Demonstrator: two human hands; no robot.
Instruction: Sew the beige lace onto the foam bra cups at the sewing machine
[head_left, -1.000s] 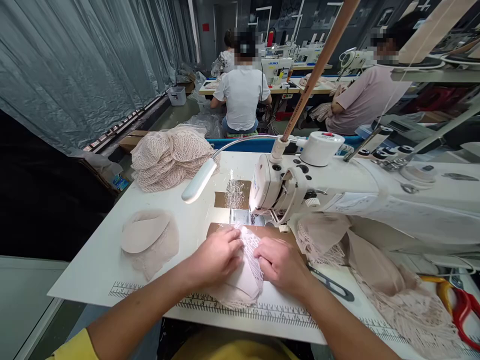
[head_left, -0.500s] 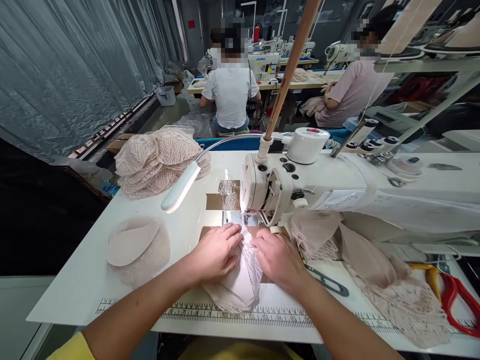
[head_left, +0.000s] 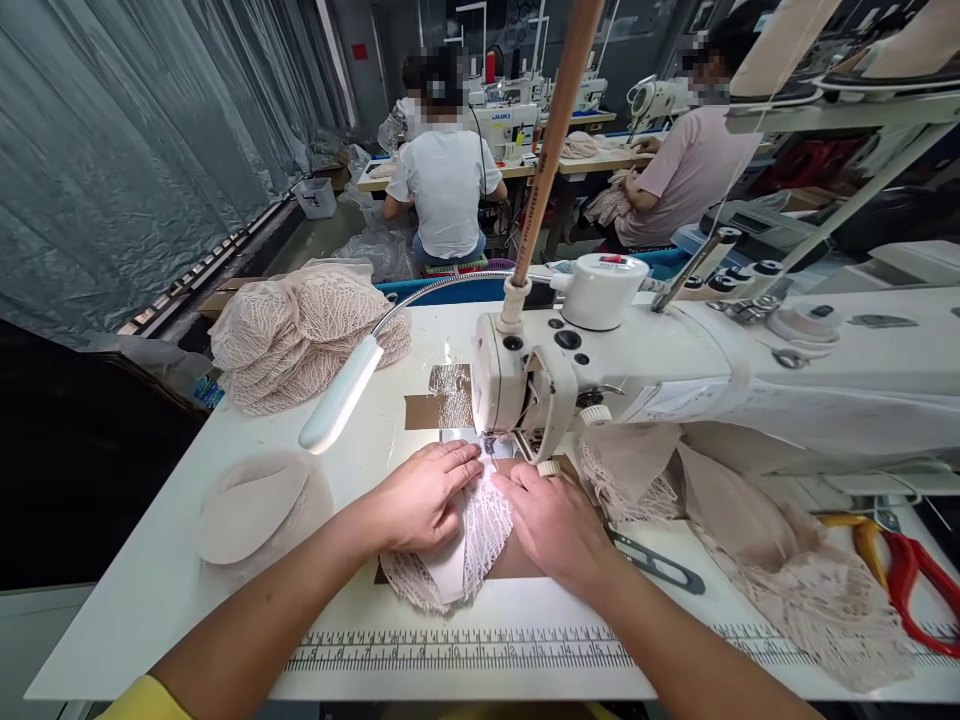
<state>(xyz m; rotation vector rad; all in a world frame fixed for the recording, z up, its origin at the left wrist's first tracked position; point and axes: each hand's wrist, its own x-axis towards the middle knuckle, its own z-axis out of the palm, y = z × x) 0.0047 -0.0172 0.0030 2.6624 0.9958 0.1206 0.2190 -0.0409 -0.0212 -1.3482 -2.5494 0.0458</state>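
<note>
Table (head_left: 360, 450): white, ruler-marked near edge.
Sewing machine (head_left: 690, 350): head just beyond the work.
Lace piece (head_left: 484, 530): on table, far end at presser foot (head_left: 489, 445); keep flat.
Left hand (head_left: 424, 495): laid flat on piece.
Right hand (head_left: 555, 510): fingers bent at piece's edge; can't tell if pinching.
Feed: guide evenly, fingertips clear.

Yellow sleeve (head_left: 146, 703) on the left arm (head_left: 262, 602), straight hem (head_left: 166, 688), both forearms (head_left: 667, 620) bare

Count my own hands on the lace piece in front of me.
2. Your left hand lies over the upper left of the lace piece; your right hand is at its upper right edge, near the sewing machine. Neither is hidden.
</note>
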